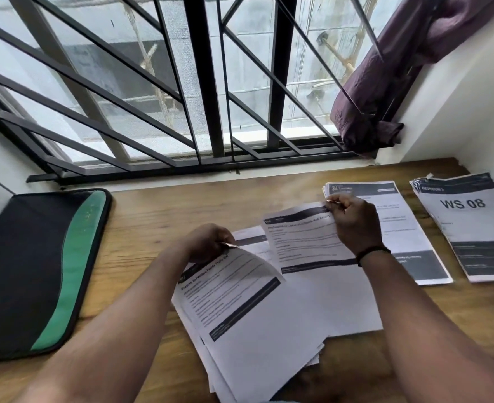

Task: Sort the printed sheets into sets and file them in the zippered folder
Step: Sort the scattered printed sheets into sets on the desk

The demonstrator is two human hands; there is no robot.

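A loose stack of printed sheets (257,338) lies in front of me on the wooden table (158,210). My left hand (208,242) pinches the top corner of the stack's upper sheet, which curls upward. My right hand (353,222) grips the top edge of a single printed sheet (301,237) lifted off the table, just in front of a sorted pile (405,228). Another sorted pile marked "WS 08" (469,225) lies at the far right. The zippered folder (36,269), black with a green stripe, lies shut at the left.
A barred window (205,82) runs along the table's far edge. A bunched purple curtain (385,82) hangs at the right corner beside a white wall (472,97). Bare wood shows between the folder and the sheets.
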